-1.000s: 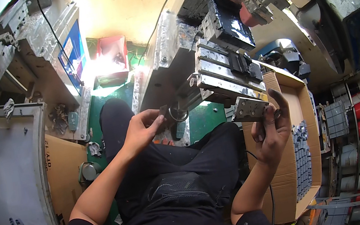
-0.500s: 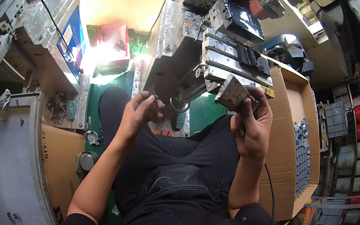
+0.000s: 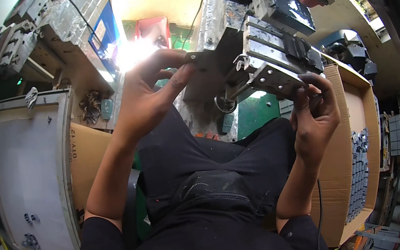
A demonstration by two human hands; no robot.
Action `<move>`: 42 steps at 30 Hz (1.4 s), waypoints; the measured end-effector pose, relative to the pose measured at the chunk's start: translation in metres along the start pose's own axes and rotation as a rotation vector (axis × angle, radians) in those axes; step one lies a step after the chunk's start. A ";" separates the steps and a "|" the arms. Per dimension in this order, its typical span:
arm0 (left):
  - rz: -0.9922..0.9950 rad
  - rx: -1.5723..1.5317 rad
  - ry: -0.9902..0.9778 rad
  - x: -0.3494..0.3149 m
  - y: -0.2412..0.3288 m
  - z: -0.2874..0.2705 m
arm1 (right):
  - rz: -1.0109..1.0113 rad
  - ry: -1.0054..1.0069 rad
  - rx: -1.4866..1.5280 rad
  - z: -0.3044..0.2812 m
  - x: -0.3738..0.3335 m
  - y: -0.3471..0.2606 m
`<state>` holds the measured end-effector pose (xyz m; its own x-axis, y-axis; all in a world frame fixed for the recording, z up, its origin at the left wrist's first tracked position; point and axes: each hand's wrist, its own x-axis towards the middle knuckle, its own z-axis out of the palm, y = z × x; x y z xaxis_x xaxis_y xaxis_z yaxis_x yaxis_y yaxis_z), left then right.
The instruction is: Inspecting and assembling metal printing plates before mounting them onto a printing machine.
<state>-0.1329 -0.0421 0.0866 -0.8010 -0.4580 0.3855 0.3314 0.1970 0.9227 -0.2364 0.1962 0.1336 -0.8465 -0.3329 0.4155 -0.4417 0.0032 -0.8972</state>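
Note:
Raised at the centre left, my left hand (image 3: 139, 98) pinches the near end of a dark flat metal plate (image 3: 215, 60) between thumb and fingers. A small hole shows by the fingertips. My right hand (image 3: 316, 115) is closed on one end of a shorter grey metal plate (image 3: 273, 80) with several round holes. That plate appears in front of the slotted metal machine table (image 3: 272, 48); whether they touch I cannot tell. A round handwheel (image 3: 225, 103) sits below the machine, between my hands.
At my right stands an open cardboard box (image 3: 358, 97) holding rows of small grey parts (image 3: 357, 177). A pale framed board (image 3: 31, 171) at the left bears a few small dark pieces. Behind my left hand are a bright light and a red bin (image 3: 152, 29). A black cable (image 3: 320, 216) hangs by my right arm.
My left hand has risen and moved forward, and its dark plate now shows broadside. The right hand has shifted right, its plate turned so the holes show. The view has shifted slightly.

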 end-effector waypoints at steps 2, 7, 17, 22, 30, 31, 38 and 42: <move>-0.009 0.090 0.052 -0.002 0.001 -0.015 | 0.089 0.044 0.039 -0.001 -0.006 0.002; -0.047 0.457 0.144 -0.015 0.013 -0.066 | 0.071 0.129 -0.088 -0.045 -0.020 0.023; -0.474 0.666 0.526 -0.070 -0.016 -0.261 | 0.100 -0.045 -0.018 -0.012 -0.017 0.034; -0.519 0.690 0.482 -0.060 -0.051 -0.264 | 0.103 -0.071 -0.016 -0.007 -0.019 0.035; -0.508 1.102 0.459 -0.054 -0.051 -0.230 | 0.146 -0.080 -0.013 -0.009 -0.021 0.036; -0.549 1.130 0.485 -0.054 -0.044 -0.223 | 0.145 -0.079 -0.016 -0.008 -0.020 0.036; -0.198 0.981 0.572 -0.081 -0.013 -0.149 | 0.185 -0.109 0.039 0.006 -0.025 0.043; -0.414 0.976 0.059 -0.101 -0.075 -0.065 | 0.222 -0.132 -0.003 0.011 -0.034 0.063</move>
<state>-0.0446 -0.0670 -0.0207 -0.7254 -0.6851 0.0666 -0.5265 0.6146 0.5874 -0.2321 0.1976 0.0616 -0.8767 -0.4442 0.1847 -0.2502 0.0930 -0.9637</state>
